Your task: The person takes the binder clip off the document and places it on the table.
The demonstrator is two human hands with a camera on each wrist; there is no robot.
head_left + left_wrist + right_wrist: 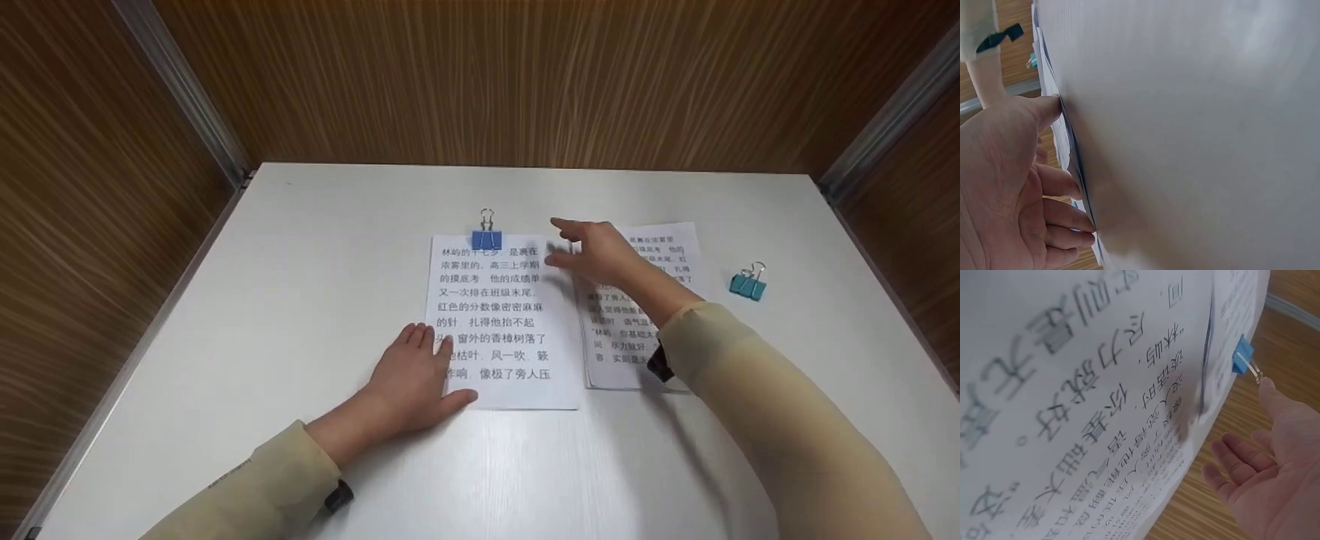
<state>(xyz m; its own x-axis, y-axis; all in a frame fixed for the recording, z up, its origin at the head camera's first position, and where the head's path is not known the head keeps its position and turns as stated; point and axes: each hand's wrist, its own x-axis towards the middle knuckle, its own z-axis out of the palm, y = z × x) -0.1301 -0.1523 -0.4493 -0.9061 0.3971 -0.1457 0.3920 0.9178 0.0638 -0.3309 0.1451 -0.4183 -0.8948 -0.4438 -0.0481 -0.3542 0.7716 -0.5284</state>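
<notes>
A blue binder clip (487, 240) is fastened on the top edge of the left printed paper stack (517, 391), its wire handles pointing away. My left hand (412, 379) rests on that stack's lower left edge, fingers extended and thumb spread along the bottom; in the left wrist view the fingertips of this hand (1016, 185) meet the paper edge. Between the two stacks, to the right of the blue clip, my right hand (592, 251) hovers with nothing in it, fingers loosely extended. It covers the upper left of the right printed paper stack (622, 373).
A teal binder clip (748, 286) lies on the white table (337, 247) to the right of the right stack. Wood-grain panels (495, 82) wall in the table at the back and both sides.
</notes>
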